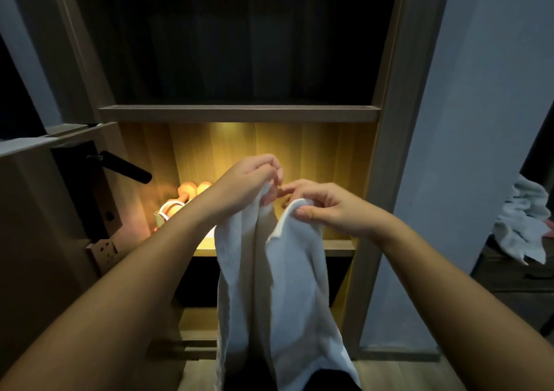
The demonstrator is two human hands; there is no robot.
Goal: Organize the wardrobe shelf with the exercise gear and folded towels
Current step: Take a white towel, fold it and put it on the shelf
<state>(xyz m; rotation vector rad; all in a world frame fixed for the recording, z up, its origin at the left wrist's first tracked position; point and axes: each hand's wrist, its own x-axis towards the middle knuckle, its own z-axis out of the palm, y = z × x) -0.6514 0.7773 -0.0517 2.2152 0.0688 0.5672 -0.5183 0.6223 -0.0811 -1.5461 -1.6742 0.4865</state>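
Note:
A white towel [278,294] hangs down in front of the lit wardrobe shelf [338,244]. My left hand [254,177] pinches its upper left corner. My right hand [323,207] pinches the upper right edge, close beside the left hand. The towel drapes in long folds toward the floor. On the shelf's left side lie orange dumbbells [189,189] and a white band or cord [168,207], partly hidden behind my left forearm.
An open door with a black lever handle [126,167] stands at the left. Above the lit shelf is a dark shelf board [239,113]. Crumpled grey-white towels [521,222] lie on a dark surface at the far right. A grey wall panel [467,150] flanks the wardrobe.

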